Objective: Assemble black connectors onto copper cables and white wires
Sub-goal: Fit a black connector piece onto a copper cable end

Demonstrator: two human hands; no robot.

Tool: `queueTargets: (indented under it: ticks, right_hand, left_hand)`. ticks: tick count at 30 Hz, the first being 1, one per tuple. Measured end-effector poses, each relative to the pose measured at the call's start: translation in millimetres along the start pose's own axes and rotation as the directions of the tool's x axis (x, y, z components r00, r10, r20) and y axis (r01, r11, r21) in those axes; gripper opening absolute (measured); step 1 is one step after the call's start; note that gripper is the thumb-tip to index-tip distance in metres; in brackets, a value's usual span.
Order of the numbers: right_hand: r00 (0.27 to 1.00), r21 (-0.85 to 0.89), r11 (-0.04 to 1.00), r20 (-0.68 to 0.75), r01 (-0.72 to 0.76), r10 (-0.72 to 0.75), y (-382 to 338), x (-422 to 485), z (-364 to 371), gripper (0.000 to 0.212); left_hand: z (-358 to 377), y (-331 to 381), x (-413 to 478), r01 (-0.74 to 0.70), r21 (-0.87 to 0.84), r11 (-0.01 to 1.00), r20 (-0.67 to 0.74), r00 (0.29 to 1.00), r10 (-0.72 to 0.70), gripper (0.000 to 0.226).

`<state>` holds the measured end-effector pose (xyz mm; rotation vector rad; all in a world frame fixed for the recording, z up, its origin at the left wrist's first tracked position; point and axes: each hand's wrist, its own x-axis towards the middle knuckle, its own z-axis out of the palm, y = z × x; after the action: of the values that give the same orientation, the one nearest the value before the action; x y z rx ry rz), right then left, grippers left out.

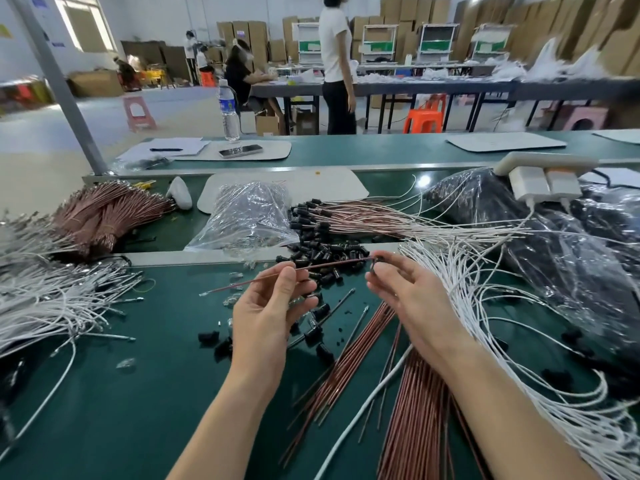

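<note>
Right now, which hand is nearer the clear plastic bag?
Left. The left hand sits just in front of the clear plastic bag; the right hand is farther off to its right.

A clear water bottle (228,112) is seen upright on the far green bench (363,150), just beside a phone (240,151) lying flat on a white mat (275,150). A dark pen (165,150) is laid on loose papers (183,144) to the left. A white power strip (543,162) carrying two plugged adapters is noted at right. Beyond, a standing person (334,53), a seated person (240,76), an orange stool (424,119) and stacked cardboard boxes (519,26) are observed.
</note>
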<state>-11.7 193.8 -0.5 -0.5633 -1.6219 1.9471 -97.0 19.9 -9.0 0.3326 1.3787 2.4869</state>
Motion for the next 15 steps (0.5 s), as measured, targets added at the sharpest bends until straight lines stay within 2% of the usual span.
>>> queueTargets:
  ticks: [1, 2, 4, 8, 12, 15]
  right_hand:
    - [0.995, 0.269, 0.958, 0.040, -0.101, 0.093, 0, -5, 4, 0.023]
    - [0.985, 0.456, 0.874, 0.077, -0.171, 0.152, -1, -8, 8, 0.024]
    - [0.970, 0.625, 0.742, 0.130, -0.241, 0.205, -1, -12, 12, 0.025]
    - [0.956, 0.692, 0.662, 0.169, -0.289, 0.241, 2, -16, 15, 0.023]
    - [0.949, 0.694, 0.648, 0.192, -0.312, 0.252, 2, -13, 13, 0.025]
    - [0.949, 0.651, 0.690, 0.218, -0.316, 0.228, 5, -13, 12, 0.035]
  left_hand:
    - [0, -1, -2, -0.016, 0.024, 1.000, 0.004, 1.000, 0.016, 0.022]
    - [0, -1, -2, -0.033, 0.048, 0.998, 0.002, 0.999, 0.033, 0.022]
    - [-2, -2, -2, -0.061, 0.093, 0.994, -0.014, 0.998, 0.063, 0.024]
    - [-4, -1, 0, -0.079, 0.122, 0.989, -0.027, 0.996, 0.083, 0.021]
    - [-5, -1, 0, -0.093, 0.141, 0.986, -0.007, 0.995, 0.095, 0.012]
    - [-4, -1, -1, -0.097, 0.159, 0.983, 0.008, 0.995, 0.097, 0.012]
